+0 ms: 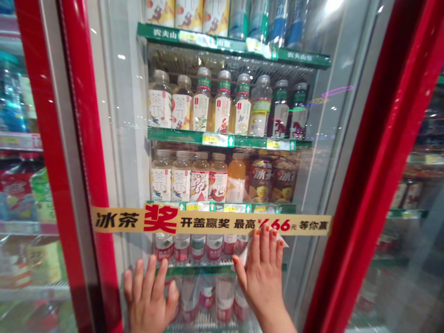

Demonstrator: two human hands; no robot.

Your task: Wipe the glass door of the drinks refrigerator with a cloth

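My right hand (pixel 265 273), with orange-painted nails, lies flat against the glass door (pixel 312 175) of a drinks cooler. Under its palm and fingers it presses a thin white tissue (pixel 282 240), whose edges show at both sides. Its fingertips overlap a yellow printed strip (pixel 204 222) stuck across the glass. Lower left, my left hand (pixel 149 296) is at the glass below the strip, fingers spread, with nothing seen in it. Whether it fully touches the glass is hard to tell.
Behind the glass, several bottles (pixel 222 108) stand in rows on shelves with green edges (pixel 187 134). Red door frames (pixel 86 166) rise on the left and the right (pixel 367 194). Another cooler section with drinks (pixel 21 189) is at the left.
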